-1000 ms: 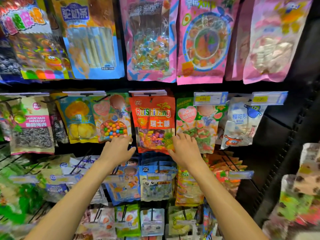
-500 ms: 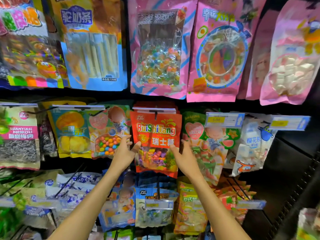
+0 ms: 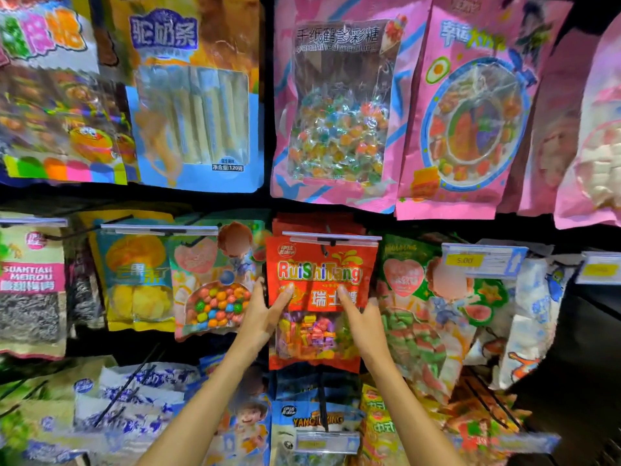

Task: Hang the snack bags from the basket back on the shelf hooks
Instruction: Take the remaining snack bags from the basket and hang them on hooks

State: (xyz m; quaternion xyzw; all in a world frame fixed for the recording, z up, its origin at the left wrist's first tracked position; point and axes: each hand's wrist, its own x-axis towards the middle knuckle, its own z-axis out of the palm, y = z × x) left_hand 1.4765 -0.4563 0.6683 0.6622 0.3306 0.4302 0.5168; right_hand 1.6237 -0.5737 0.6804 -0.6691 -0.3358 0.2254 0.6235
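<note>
Red snack bag (image 3: 321, 297): hanging upright in the middle row of the shelf, at the centre of the view. It is heading a stack of like red bags, and its top edge is sitting just under a clear label strip (image 3: 332, 237) on a black hook (image 3: 325, 246).
Left hand (image 3: 262, 317): pinching the bag's left edge. The thumb is lying on the red front and the fingers are running up along and behind that edge.
Right hand (image 3: 364, 322): holding the bag's right side. The thumb is pointing straight up on the front, over the blue printed characters, and the other fingers are going out of sight behind the right edge.
Forearms: both are rising from the near edge of the view and crossing over the lower row of bags.
Candy-ball bag (image 3: 215, 297): hanging just left of the red bag, with the left hand's knuckles overlapping its right edge.
Mango bag (image 3: 136, 280): hanging further left, yellow and teal.
Watermelon gummy bag (image 3: 416, 317): hanging just right of the red bag, partly behind the right hand.
Yellow price tag (image 3: 465, 260): sitting in a holder to the right and reading 5.00.
Pink candy bag (image 3: 336, 122): hanging in the row above, directly over the red bag.
Blue stick bag (image 3: 195, 112): hanging above and to the left.
Blue bag (image 3: 312, 422): hanging in the nearer, lower row, straight below the red bag and between the two forearms.
</note>
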